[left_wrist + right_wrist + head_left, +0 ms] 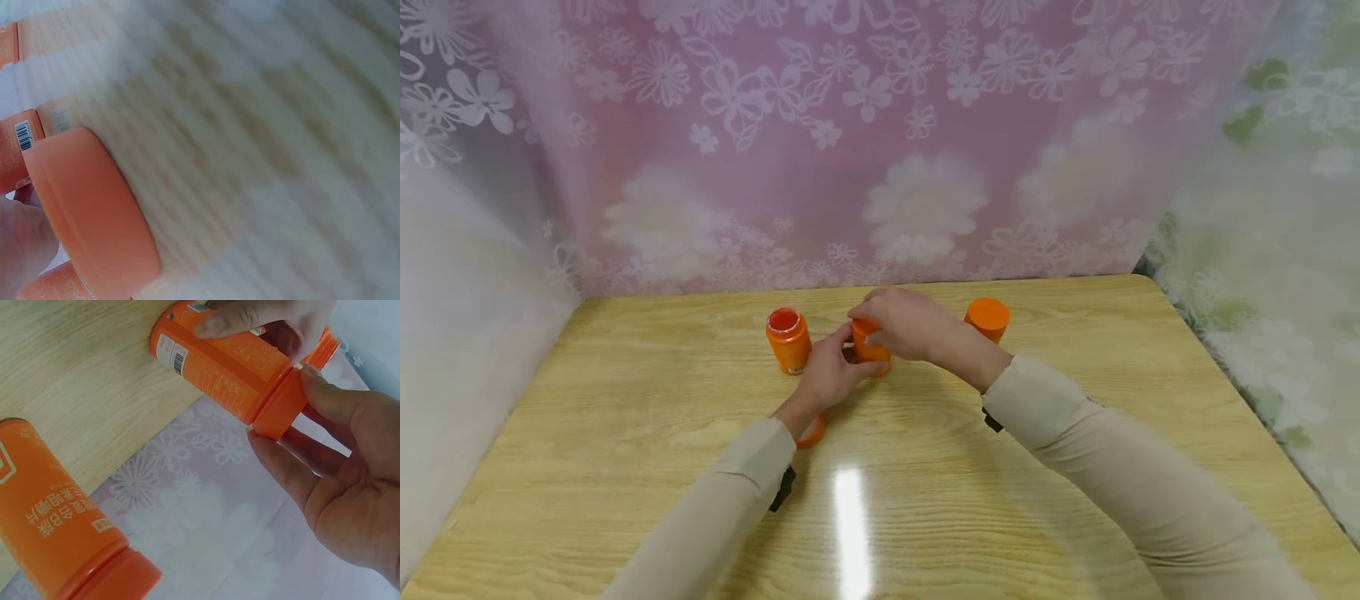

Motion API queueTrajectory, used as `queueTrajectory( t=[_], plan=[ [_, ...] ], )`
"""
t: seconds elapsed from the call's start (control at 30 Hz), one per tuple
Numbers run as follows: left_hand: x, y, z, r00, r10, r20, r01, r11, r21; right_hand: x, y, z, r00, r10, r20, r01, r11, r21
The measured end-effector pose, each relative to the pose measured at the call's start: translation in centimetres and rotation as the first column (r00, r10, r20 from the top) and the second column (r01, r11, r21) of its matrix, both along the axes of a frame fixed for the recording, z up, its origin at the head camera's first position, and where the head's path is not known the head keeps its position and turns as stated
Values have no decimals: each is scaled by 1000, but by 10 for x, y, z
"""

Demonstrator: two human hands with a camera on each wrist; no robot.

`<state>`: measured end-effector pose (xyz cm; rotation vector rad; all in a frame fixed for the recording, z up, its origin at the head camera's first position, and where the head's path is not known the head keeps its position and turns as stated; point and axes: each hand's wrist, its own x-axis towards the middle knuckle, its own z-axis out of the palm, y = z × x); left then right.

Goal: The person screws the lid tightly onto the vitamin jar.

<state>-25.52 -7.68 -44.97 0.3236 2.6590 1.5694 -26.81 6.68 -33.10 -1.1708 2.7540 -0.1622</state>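
Both hands are on the middle orange bottle (871,353), which stands upright on the table. My left hand (831,372) grips its body, thumb and fingers on either side. From above, my right hand (910,323) pinches the orange cap (280,406), which sits on the bottle's neck in the right wrist view. Just left stands an open orange bottle (790,343), its red-lined mouth uncovered. A loose orange cap (94,212) lies on the table near my left wrist, partly hidden by it in the head view.
A third, capped orange bottle (988,317) stands to the right, partly behind my right forearm. The wood-grain table (647,433) ends at the back against a pink flowered curtain (820,192). Pale curtains hang at both sides.
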Motion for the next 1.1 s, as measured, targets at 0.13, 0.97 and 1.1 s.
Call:
queueTrajectory(
  t=[0.13,0.97,1.1],
  plan=[
    [1,-1,0,1000,10,-9,-10,1000,-26,2,-1,-1,1000,-19,-8,19,1000,-6],
    [7,2,11,999,30,-11,-30,999,-25,3,8,-6,996,-34,-80,37,999,33],
    [22,-2,22,996,79,-38,-81,994,-73,3,12,-5,995,-57,-84,62,997,51]
  ],
)
